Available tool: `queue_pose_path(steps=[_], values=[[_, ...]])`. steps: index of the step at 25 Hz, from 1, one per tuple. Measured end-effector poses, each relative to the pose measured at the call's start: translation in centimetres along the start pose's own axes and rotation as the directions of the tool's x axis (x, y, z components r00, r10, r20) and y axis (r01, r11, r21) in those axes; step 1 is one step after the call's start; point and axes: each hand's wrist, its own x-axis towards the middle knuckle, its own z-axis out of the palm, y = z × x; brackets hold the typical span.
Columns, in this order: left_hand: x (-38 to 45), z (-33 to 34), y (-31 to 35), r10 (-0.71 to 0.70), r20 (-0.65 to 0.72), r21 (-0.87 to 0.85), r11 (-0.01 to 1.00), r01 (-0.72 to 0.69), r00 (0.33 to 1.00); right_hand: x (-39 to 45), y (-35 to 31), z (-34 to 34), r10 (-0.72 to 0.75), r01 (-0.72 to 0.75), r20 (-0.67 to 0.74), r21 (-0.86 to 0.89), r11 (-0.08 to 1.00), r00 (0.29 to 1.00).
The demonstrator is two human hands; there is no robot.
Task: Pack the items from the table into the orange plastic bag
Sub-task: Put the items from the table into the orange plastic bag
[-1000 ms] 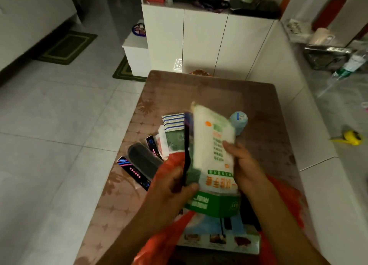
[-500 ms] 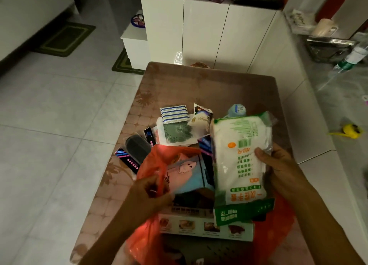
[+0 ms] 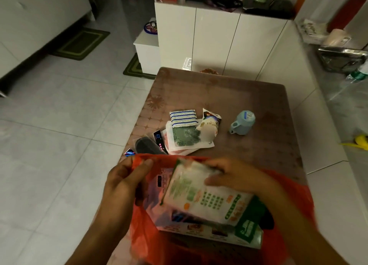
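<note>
A: State of the hands?

B: The right hand grips the far end of the white-and-green soft plastic packet, fingers curled over its top edge. The left hand pinches the near-left rim of the orange plastic bag, holding the mouth apart.

A: What has changed?

B: Half a second ago the packet stood upright above the bag mouth. It now lies tilted and low, resting on the flat printed cardboard box inside the bag. Judgement: insertion of this item is nearly complete; release remains.

A: Position of the bag?

B: At the near edge of the brown patterned bench, directly below the hands.

A: Items outstanding?

B: Still on the bench beyond the bag: a blue-striped white pad, a green-printed flat sachet, a small white snack pouch, a pale blue plastic cup lying on its side, and a dark oval item in clear wrap. Judgement: the task is roughly half done.
</note>
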Motion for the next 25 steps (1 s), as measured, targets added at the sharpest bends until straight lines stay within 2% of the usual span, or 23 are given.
queue_pose_path(steps=[1, 2, 3, 4, 6, 9, 13, 16, 19, 21, 22, 24, 25], values=[[-0.2, 0.4, 0.2, 0.024, 0.027, -0.032, 0.999, -0.023, 0.999, 1.3, 0.5, 1.8, 0.038, -0.050, -0.062, -0.216, 0.975, 0.997], [-0.3, 0.8, 0.5, 0.047, 0.054, -0.054, 0.998, -0.045, 0.997, 2.3, 1.4, 3.8, 0.040, -0.130, -0.221, -0.410, 0.903, 0.975], [-0.2, 1.1, 0.8, 0.066, 0.085, -0.069, 0.996, -0.060, 0.994, 2.5, 2.3, 6.0, -0.042, -0.180, -0.392, -0.512, 0.840, 0.919], [0.0, 1.4, 1.2, 0.076, 0.122, -0.073, 0.995, -0.067, 0.990, 2.2, 2.8, 8.3, -0.147, -0.174, -0.486, -0.556, 0.813, 0.862], [1.0, 1.7, 2.0, 0.078, 0.172, -0.047, 0.996, -0.071, 0.982, 1.4, 4.0, 12.1, -0.276, -0.096, -0.490, -0.607, 0.789, 0.827], [2.6, 2.0, 2.8, 0.074, 0.265, -0.004, 0.997, -0.075, 0.961, 2.3, 6.0, 14.2, -0.189, -0.152, -0.398, -0.682, 0.715, 0.898], [2.6, 2.6, 2.9, 0.063, 0.364, -0.014, 0.998, -0.062, 0.929, 5.0, 7.6, 12.5, -0.138, -0.226, -0.451, -0.661, 0.716, 0.882], [2.5, 2.4, 1.8, -0.083, 0.329, 0.140, 0.989, 0.039, 0.941, 6.8, 8.6, 10.4, -0.102, -0.278, -0.491, -0.639, 0.718, 0.865], [2.8, 0.2, -0.1, -0.216, 0.358, 0.309, 0.945, 0.104, 0.908, 6.8, 8.2, 10.1, -0.134, -0.285, -0.493, -0.679, 0.676, 0.860], [3.6, -1.9, -1.7, -0.265, 0.328, 0.365, 0.921, 0.137, 0.907, 5.4, 7.4, 11.5, -0.221, -0.213, -0.464, -0.712, 0.669, 0.858], [4.3, -2.9, -2.7, -0.274, 0.269, 0.337, 0.925, 0.176, 0.923, 4.7, 7.1, 12.2, -0.257, -0.169, -0.455, -0.706, 0.688, 0.853], [6.7, -4.4, -5.1, -0.279, 0.048, 0.253, 0.932, 0.259, 0.959, 4.1, 6.8, 12.6, -0.288, -0.119, -0.505, -0.629, 0.768, 0.814], [8.3, -4.8, -6.6, -0.276, -0.064, 0.253, 0.925, 0.283, 0.959, 3.9, 6.3, 12.2, -0.279, -0.102, -0.571, -0.544, 0.833, 0.772]])
